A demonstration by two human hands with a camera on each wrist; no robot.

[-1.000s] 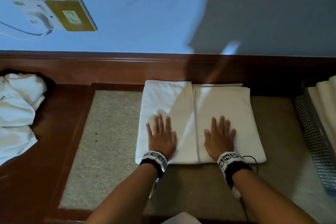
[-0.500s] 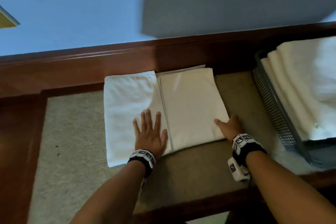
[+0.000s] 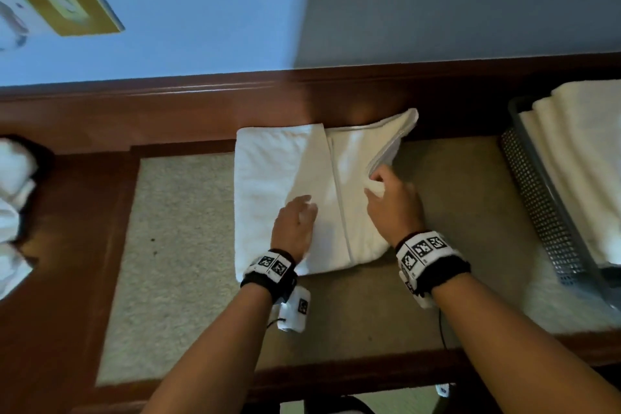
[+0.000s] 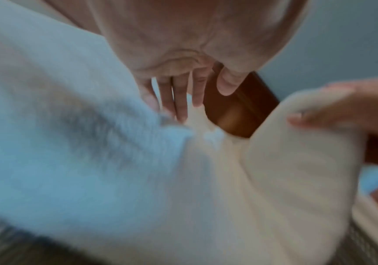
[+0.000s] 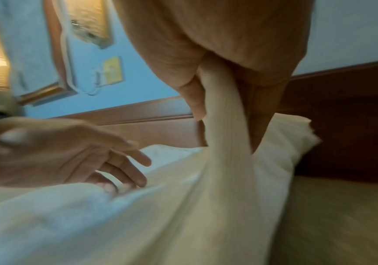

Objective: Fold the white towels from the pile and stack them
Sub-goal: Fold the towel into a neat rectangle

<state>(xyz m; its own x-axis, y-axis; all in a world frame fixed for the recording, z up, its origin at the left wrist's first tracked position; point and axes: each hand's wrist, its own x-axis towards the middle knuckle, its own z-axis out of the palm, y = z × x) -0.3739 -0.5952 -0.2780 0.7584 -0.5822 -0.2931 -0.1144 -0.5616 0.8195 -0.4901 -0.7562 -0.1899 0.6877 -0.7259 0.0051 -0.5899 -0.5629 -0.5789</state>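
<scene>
- The white towel [image 3: 282, 185] lies partly folded on the beige mat [image 3: 174, 245] of the counter [image 3: 67, 245], its far edge close to the wooden back rail; a fold line runs down its middle.
- Its right half is raised off the mat, the right edge lifted and curling toward the centre.
- The right hand [image 3: 391, 203] has that right edge pinched: in the right wrist view the cloth runs up between thumb and curled fingers [image 5: 195, 93].
- The left hand [image 3: 295, 225] is on the towel's left half near the fold line, fingers [image 4: 181, 100] straight and slightly spread, tips touching the cloth, gripping nothing.
- Both wrists wear bands with black-and-white markers.
- To the right, well apart from the towel, a grey mesh basket [image 3: 544, 212] holds folded towels [image 3: 578, 151] stacked inside it.
- At the far left of the counter lies the pile [image 3: 13, 205] of unfolded white towels.
- On the blue wall behind, a yellow plate [image 3: 67, 0] is mounted at upper left.
</scene>
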